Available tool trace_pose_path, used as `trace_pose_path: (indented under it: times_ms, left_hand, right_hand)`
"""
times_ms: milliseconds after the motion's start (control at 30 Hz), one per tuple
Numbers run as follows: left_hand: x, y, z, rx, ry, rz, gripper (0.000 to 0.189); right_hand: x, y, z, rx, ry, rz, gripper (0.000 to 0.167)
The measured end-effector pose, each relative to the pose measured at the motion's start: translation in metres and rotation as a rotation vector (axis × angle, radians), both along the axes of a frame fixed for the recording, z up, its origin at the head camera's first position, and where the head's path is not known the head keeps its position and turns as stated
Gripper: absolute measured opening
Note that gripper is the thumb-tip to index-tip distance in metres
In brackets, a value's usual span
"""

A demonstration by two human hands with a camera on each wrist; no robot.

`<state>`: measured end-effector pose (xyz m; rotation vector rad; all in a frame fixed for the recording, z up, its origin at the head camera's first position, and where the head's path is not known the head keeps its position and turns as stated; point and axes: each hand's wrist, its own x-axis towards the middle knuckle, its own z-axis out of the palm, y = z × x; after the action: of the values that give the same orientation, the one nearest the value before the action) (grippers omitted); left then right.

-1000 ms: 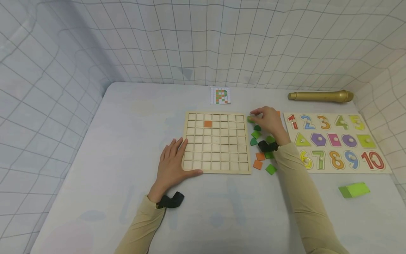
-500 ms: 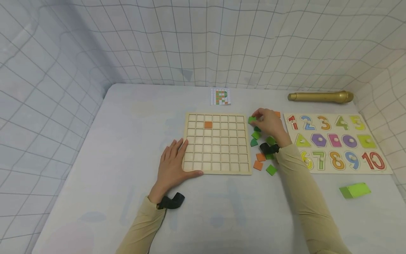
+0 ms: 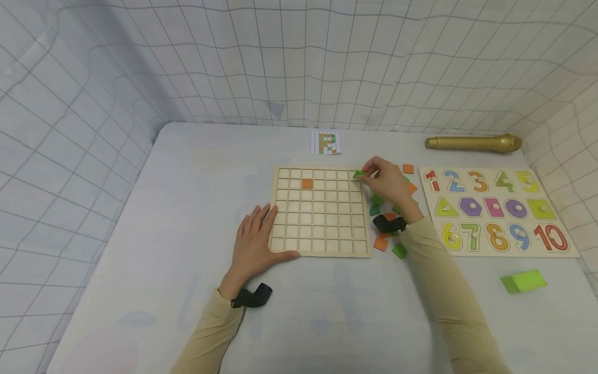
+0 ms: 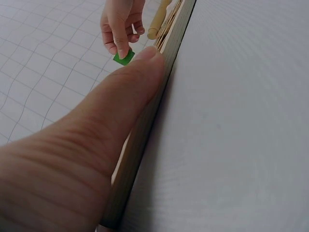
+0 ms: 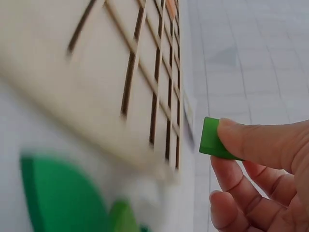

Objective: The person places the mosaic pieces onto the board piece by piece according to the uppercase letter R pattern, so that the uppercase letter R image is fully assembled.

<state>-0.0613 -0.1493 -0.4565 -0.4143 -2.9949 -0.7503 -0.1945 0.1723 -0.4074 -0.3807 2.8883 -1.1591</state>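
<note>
Nearest, the left hand lay spread and gripped nothing, its fingers at the left edge of the grid board and its thumb along the near edge. Loose orange and green tiles lay right of the board. Farther up, well apart from the left hand, the right hand pinched a green tile above the board's far right corner. An orange square sat in the second row from the far side, third column from the left. Beyond lay a patterned card.
</note>
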Motion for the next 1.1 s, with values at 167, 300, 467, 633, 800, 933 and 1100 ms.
trace_pose_path:
  times_ms: [167, 300, 467, 633, 800, 933, 1100]
  left_hand:
    - [-0.001, 0.001, 0.0, 0.001, -0.009, -0.001, 0.116]
    - [-0.001, 0.002, 0.0, -0.004, -0.016, 0.001, 0.116]
    - [-0.001, 0.002, -0.001, -0.008, -0.014, 0.006, 0.116]
    - [-0.001, 0.001, -0.001, -0.002, 0.0, 0.001, 0.116]
    - [-0.001, 0.001, -0.001, 0.004, 0.011, 0.002, 0.115]
    - [0.0, 0.001, 0.001, 0.002, -0.005, 0.007, 0.116]
    - [0.0, 0.001, 0.002, -0.002, -0.012, 0.006, 0.116]
  right_hand:
    - [0.003, -0.026, 0.003, -0.025, -0.027, 0.064, 0.021]
    - [0.004, -0.047, 0.003, -0.05, -0.029, 0.12, 0.02]
    - [0.004, -0.068, 0.0, -0.046, -0.047, 0.172, 0.018]
    - [0.002, -0.084, -0.005, -0.012, -0.071, 0.219, 0.018]
    - [0.003, -0.094, -0.007, 0.005, -0.082, 0.258, 0.018]
    - [0.005, -0.099, -0.008, 0.024, -0.104, 0.255, 0.016]
    - [0.007, -0.102, -0.008, 0.06, -0.112, 0.243, 0.016]
